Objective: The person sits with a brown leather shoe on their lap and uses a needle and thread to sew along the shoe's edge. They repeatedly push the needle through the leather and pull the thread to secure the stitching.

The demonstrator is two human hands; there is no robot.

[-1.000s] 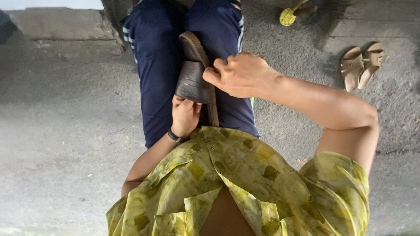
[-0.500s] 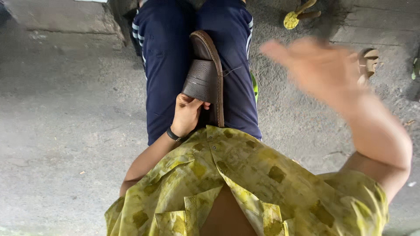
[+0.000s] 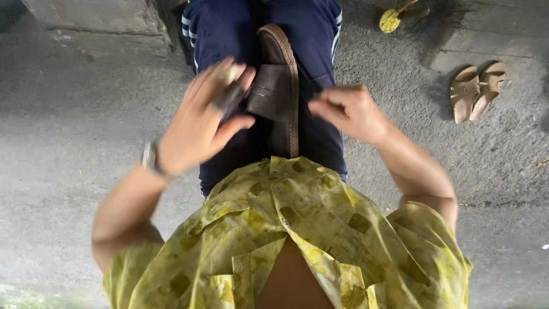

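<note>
A brown leather sandal (image 3: 278, 86) lies along my lap on dark blue trousers (image 3: 229, 34), toe pointing away from me. My left hand (image 3: 197, 123), a watch on its wrist, is raised just left of the sandal's strap and is blurred. A small dark thing (image 3: 230, 94) sits pinched between its thumb and fingers; I cannot make out what it is. My right hand (image 3: 349, 111) hovers right of the sandal, fingertips drawn together near its edge, with nothing visible in them. My yellow-green patterned shirt (image 3: 297, 229) fills the bottom of the view.
A pair of tan sandals (image 3: 477, 88) lies on the concrete ground (image 3: 68, 131) at the right. A yellow-green object (image 3: 392, 20) rests at the top right. A concrete step (image 3: 97, 17) runs along the top left.
My left hand left its place under the sandal and rose to the left with a small dark thing. My right hand swung out right, then came back beside the sandal.
</note>
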